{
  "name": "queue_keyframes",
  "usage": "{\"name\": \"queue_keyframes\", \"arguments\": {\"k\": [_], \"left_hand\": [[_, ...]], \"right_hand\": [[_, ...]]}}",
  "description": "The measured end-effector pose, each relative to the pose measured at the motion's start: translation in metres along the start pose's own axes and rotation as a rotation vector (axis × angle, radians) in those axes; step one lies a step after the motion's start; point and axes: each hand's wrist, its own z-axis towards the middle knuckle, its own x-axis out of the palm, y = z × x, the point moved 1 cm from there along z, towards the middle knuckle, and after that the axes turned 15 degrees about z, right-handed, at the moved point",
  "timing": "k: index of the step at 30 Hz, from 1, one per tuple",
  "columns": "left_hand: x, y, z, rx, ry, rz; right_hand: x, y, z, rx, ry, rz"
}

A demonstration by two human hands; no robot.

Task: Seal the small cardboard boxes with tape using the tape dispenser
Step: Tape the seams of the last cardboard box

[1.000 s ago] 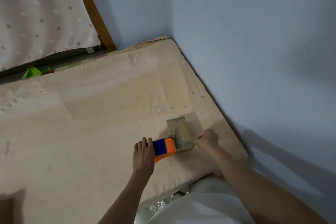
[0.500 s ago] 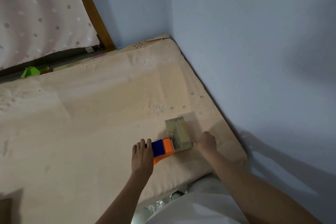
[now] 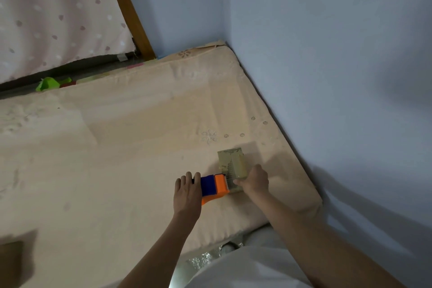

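Head: L hand (image 3: 187, 194) on tape dispenser (image 3: 214, 186)

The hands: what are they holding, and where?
The left hand grips the tape dispenser at its rear end. The right hand holds the small box at its near corner.

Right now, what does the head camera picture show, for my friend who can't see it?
A person's left hand holds an orange and blue tape dispenser against a small cardboard box, which the right hand grips. They sit on a beige mattress beside a blue wall.
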Motion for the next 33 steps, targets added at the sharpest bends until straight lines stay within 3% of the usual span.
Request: {"name": "queue_keyframes", "arguments": {"k": [33], "left_hand": [[0.003,0.022,-0.012,-0.019,-0.039,0.044]], "right_hand": [[-0.003,0.005,0.002,0.041,-0.013,-0.055]]}}
